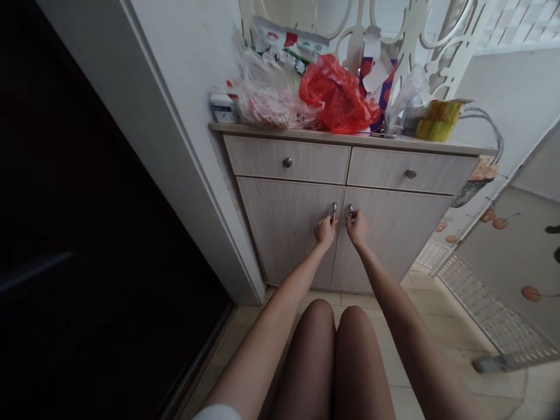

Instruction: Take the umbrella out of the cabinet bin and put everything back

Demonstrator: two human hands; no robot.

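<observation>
A pale wood-grain cabinet stands in front of me, its two lower doors closed. My left hand [325,232] is closed around the metal handle [334,208] of the left cabinet door [289,221]. On the right cabinet door [394,233], my right hand [357,228] grips the matching metal handle [350,209]. Both handles sit close to the seam between the doors, and my fingers cover their lower parts. Above the doors are two shut drawers, the left drawer [315,164] and the right drawer [385,170], each with a round knob.
On the cabinet top [262,132] lie a red plastic bag [335,96], a clear plastic bag [271,96] and a yellow packet [438,121]. A dark doorway [87,233] is at left. A panel with a cherry pattern [516,251] stands at right. My bent knees are below the cabinet.
</observation>
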